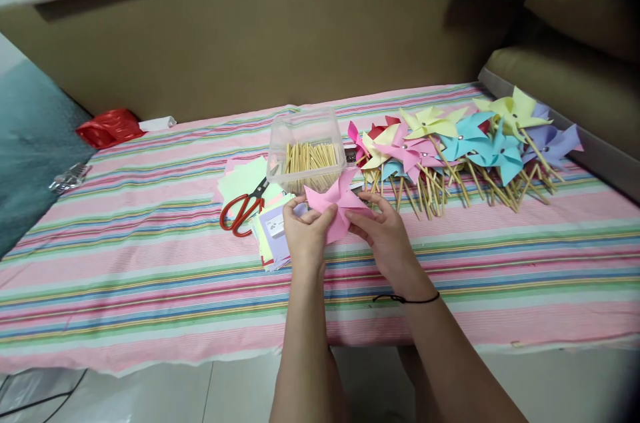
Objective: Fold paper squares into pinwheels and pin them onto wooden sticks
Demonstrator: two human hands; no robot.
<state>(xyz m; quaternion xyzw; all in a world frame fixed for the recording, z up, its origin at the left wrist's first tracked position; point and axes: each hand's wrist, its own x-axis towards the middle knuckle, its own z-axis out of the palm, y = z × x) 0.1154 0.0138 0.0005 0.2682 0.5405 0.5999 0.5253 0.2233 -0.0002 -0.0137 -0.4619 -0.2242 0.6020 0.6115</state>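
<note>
Between my two hands is a pink paper pinwheel (339, 200), raised over the striped cloth with its blades folded. My left hand (309, 226) grips it at the left, the thumb pressed near its centre. On the other side my right hand (383, 226) pinches the lower right blade. No stick shows on this pinwheel. Just behind it stands a clear plastic box (306, 118) of short wooden sticks (311, 156). Left of my hands, red-handled scissors (243, 210) lie on pale green paper sheets (243, 176), near a stack of coloured paper (273, 240).
Finished pinwheels (460, 140) on sticks lie heaped at the right, in several colours. A red plastic bag (111, 128) and a small clear packet (70, 176) sit at the far left. The striped cloth (150, 263) ends at a front edge above the tiled floor.
</note>
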